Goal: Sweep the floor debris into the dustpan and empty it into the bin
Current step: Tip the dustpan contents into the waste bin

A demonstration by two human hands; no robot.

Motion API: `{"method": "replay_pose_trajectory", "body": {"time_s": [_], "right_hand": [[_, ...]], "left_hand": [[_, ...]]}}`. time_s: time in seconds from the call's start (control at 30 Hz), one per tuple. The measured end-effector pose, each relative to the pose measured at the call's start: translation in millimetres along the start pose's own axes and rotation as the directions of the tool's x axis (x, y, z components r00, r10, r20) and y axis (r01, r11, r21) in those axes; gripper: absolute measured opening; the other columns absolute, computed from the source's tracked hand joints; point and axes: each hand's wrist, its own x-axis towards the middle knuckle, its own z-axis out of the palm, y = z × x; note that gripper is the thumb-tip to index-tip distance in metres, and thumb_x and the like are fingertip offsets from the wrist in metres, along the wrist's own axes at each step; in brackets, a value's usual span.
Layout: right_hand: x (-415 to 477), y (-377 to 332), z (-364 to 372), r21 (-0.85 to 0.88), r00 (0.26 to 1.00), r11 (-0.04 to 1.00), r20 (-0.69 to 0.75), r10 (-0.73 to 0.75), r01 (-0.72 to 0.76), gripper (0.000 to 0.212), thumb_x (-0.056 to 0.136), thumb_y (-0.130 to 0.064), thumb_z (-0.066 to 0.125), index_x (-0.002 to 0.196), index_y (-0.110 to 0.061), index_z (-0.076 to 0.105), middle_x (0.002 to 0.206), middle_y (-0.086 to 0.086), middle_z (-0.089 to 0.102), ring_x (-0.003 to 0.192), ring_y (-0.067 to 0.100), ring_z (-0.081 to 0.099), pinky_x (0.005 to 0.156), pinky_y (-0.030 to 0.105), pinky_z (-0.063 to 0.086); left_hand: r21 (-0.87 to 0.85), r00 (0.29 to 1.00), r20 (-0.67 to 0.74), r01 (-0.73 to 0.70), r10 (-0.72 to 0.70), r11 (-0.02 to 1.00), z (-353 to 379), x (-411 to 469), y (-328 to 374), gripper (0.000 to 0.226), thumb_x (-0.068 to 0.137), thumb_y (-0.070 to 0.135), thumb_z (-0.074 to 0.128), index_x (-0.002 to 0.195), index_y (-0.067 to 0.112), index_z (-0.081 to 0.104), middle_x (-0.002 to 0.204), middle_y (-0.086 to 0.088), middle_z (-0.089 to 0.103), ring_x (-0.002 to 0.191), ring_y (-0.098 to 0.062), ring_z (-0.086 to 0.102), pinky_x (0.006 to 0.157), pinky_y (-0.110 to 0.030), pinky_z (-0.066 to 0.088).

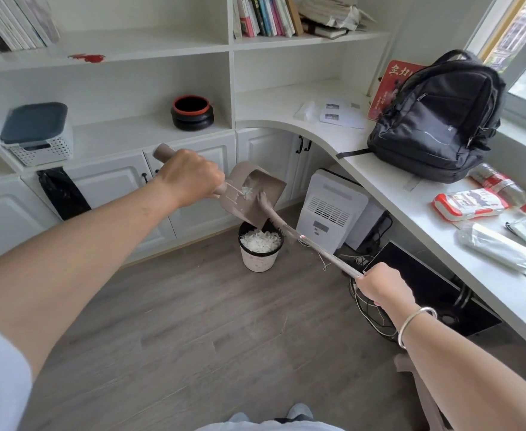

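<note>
1 dustpan (257,194), 1 brush (274,217), 1 bin (260,255).

Tilted dustpan (257,194) above bin (260,255), hands gripping dustpan and broom (305,241).

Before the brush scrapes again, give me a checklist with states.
1. Dustpan tilted over the bin: ok.
2. Left hand grip on the dustpan handle: ok.
3. Right hand grip on the brush handle: ok.
4. Dustpan emptied: not ok, white shreds cling inside.
5. Bin has room: cannot tell; its white debris sits near the rim.
6. Floor around the bin clean: cannot tell.
</note>
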Motion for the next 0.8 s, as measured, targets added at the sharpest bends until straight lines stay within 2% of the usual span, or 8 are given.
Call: {"method": "replay_pose_trajectory", "body": {"time_s": [0.1,0.27,0.37,0.43,0.53,0.6,0.73,0.8], "right_hand": [[0,3,-1,-0.084,1.000,0.996,-0.024,0.001,-0.004,0.017,0.079,-0.026,0.054,0.090,-0.014,0.059,0.083,0.003,0.064,0.075,0.025,0.067,0.065,0.027,0.051],[1,15,-3,-0.142,0.998,0.990,-0.061,0.012,-0.021,0.010,0.076,-0.024,0.055,0.074,-0.015,0.056,0.071,0.000,0.060,0.059,0.020,0.057,0.048,0.022,0.034],[0,27,1,-0.084,0.998,0.996,-0.065,0.026,-0.031,0.016,0.074,-0.025,0.053,0.076,-0.013,0.065,0.071,0.000,0.064,0.060,0.022,0.060,0.049,0.021,0.037],[0,30,3,-0.028,0.997,1.000,-0.071,0.008,-0.010,0.021,0.076,-0.027,0.051,0.076,-0.014,0.067,0.072,0.001,0.065,0.061,0.024,0.061,0.052,0.023,0.041],[1,26,2,0.030,0.996,0.999,-0.080,-0.040,0.042,0.021,0.083,-0.033,0.051,0.084,-0.023,0.070,0.078,0.000,0.065,0.066,0.023,0.061,0.059,0.027,0.045],[2,19,3,0.031,0.995,0.997,-0.075,-0.072,0.074,0.021,0.086,-0.037,0.053,0.088,-0.027,0.071,0.078,-0.001,0.065,0.070,0.023,0.063,0.063,0.028,0.047],[0,10,8,-0.027,0.997,0.998,-0.039,-0.060,0.059,0.020,0.085,-0.032,0.054,0.090,-0.020,0.069,0.079,-0.001,0.063,0.072,0.023,0.063,0.062,0.027,0.048],[-3,11,10,-0.089,0.997,0.995,-0.049,-0.052,0.047,0.018,0.083,-0.027,0.054,0.092,-0.020,0.067,0.080,-0.002,0.060,0.070,0.023,0.061,0.060,0.026,0.046]], "left_hand": [[-0.038,0.995,-0.099,-0.028,0.024,0.999,-4,1,0,0.032,0.073,0.008,0.048,0.044,0.022,0.050,0.040,0.006,0.041,0.034,-0.014,0.043,0.043,-0.017,0.026],[0.089,0.999,0.018,-0.028,0.027,0.996,-11,0,1,0.018,0.052,0.015,0.068,0.046,0.024,0.054,0.041,0.011,0.049,0.036,-0.006,0.050,0.044,-0.016,0.020],[0.072,0.995,0.046,-0.096,0.093,0.993,-1,4,6,0.019,0.072,0.009,0.055,0.065,0.026,0.052,0.058,0.009,0.048,0.056,-0.009,0.059,0.049,-0.020,0.030],[0.054,0.994,0.053,-0.102,0.099,0.993,3,8,8,0.023,0.076,0.004,0.044,0.073,0.026,0.049,0.067,0.006,0.045,0.065,-0.013,0.058,0.055,-0.024,0.033],[0.048,0.994,0.051,-0.095,0.093,0.994,-1,11,11,0.022,0.079,0.004,0.043,0.074,0.025,0.047,0.069,0.006,0.045,0.063,-0.014,0.050,0.056,-0.025,0.031],[0.057,0.995,0.049,-0.088,0.085,0.994,-1,12,11,0.022,0.081,0.005,0.044,0.073,0.025,0.048,0.068,0.006,0.045,0.064,-0.013,0.055,0.055,-0.025,0.032],[0.069,0.999,0.039,-0.035,0.033,0.997,-2,9,4,0.024,0.090,0.013,0.046,0.070,0.024,0.044,0.064,0.006,0.043,0.057,-0.013,0.046,0.051,-0.024,0.033],[0.077,0.999,0.034,-0.031,0.028,0.997,-7,8,3,0.022,0.086,0.013,0.048,0.067,0.025,0.046,0.061,0.006,0.045,0.054,-0.013,0.046,0.050,-0.023,0.030]]}}
